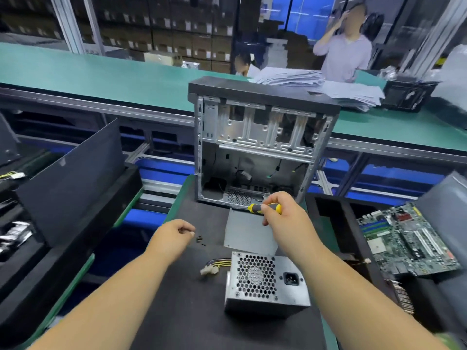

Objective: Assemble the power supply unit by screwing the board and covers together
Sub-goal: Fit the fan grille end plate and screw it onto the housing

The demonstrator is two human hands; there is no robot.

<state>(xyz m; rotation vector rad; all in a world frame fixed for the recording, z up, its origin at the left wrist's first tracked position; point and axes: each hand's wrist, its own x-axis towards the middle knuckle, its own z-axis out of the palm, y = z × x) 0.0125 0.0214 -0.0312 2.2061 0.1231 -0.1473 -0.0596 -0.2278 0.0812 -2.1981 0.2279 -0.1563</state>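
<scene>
A grey power supply unit (265, 281) with a honeycomb fan grille and a power socket lies on the black mat in front of me, yellow-and-black cables (214, 266) trailing from its left side. Behind it lies a flat grey cover plate (245, 233). My right hand (280, 213) grips a yellow-and-black screwdriver (255, 207) above that plate. My left hand (174, 236) hovers with curled fingers just left of a few small black screws (199, 240) on the mat; whether it pinches one I cannot tell.
An open, empty computer case (257, 142) stands upright at the mat's far edge. A green motherboard (406, 238) lies at the right. Black panels (70, 183) lean at the left. Behind runs a green conveyor table (101, 74) with stacked papers (316, 84); two people are beyond it.
</scene>
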